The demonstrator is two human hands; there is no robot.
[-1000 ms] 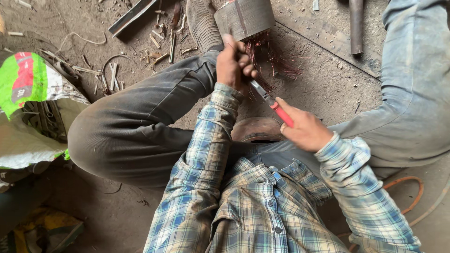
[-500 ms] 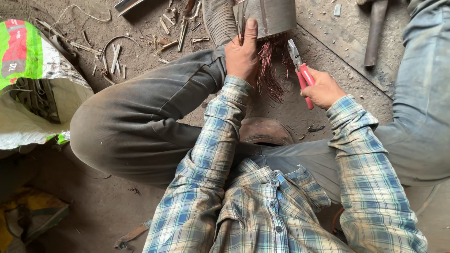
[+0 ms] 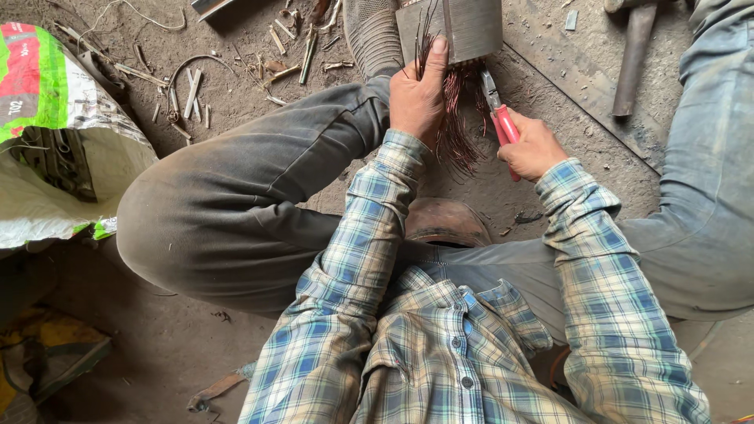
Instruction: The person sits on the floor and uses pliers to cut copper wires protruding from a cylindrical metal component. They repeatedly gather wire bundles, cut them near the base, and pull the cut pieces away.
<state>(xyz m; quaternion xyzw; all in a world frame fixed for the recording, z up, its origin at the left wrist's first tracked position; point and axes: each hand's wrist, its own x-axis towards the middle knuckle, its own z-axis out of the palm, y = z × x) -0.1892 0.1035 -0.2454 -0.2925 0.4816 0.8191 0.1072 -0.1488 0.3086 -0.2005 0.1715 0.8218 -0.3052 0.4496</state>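
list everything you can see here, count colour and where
metal cylinder: one, grey, top centre on the ground
wire bundle: one, coppery red, hanging from the cylinder
pliers: one, red handles, at the wires
hammer: one, rusty dark, top right
sack: one, white with green and red, left
metal scraps: many, pale, top left ground
shoe: one, brown, centre under the arms
left hand: on the cylinder and wires
right hand: gripping the pliers

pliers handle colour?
Red. The pliers sit in the right hand, nose at the copper wire bundle. Head view shows it best.
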